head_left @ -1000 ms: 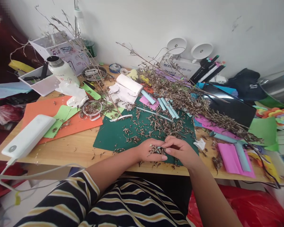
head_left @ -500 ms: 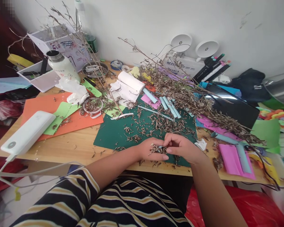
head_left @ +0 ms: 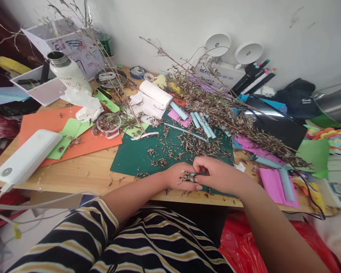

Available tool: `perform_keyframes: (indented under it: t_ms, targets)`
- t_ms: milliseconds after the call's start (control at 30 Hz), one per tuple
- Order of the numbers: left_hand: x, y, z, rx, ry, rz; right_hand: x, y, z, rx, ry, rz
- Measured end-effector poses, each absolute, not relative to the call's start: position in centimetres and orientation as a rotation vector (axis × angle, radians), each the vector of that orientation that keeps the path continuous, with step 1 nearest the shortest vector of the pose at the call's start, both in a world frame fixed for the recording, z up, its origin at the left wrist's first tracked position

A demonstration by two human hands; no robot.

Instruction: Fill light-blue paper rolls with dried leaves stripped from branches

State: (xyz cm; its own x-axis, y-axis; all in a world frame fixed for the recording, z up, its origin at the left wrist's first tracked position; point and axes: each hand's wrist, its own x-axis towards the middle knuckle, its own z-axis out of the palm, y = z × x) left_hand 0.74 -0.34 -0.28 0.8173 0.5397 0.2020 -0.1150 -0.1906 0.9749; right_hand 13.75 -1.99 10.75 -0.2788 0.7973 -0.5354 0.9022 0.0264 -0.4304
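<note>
My left hand (head_left: pixel 178 177) rests on the near edge of the green cutting mat (head_left: pixel 130 161), fingers curled round a small light-blue paper roll (head_left: pixel 192 176) covered with dried leaf bits. My right hand (head_left: pixel 216 174) meets it from the right, its fingertips pinched against the same roll. Loose dried leaves (head_left: pixel 187 146) are scattered over the mat just beyond both hands. A long dried branch (head_left: pixel 227 113) lies across the table behind them.
An orange sheet (head_left: pixel 45 125) with green paper lies on the left, beside a white power bank (head_left: pixel 22 157) and a white flask (head_left: pixel 68 72). Blue paper rolls (head_left: pixel 201 123), a white paper roll (head_left: pixel 155 93), pink paper (head_left: pixel 272 184), a black tablet (head_left: pixel 275 127) and markers (head_left: pixel 252 77) crowd the back and right.
Both hands stay together on the small roll, fingers shifting slightly. The camera has tilted a little, so the table sits higher and further left in view.
</note>
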Motion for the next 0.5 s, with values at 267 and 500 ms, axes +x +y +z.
perform_keyframes:
  t_ms: [267,500]
  targets:
    - [1.0,-0.5,-0.6,1.838,0.236,0.658,10.0,-3.6,13.0,1.701,2.005,-0.466]
    - [0.6,0.1,-0.6,1.647,0.236,0.6,14.0,-3.7,12.0,1.862,2.193,-1.046]
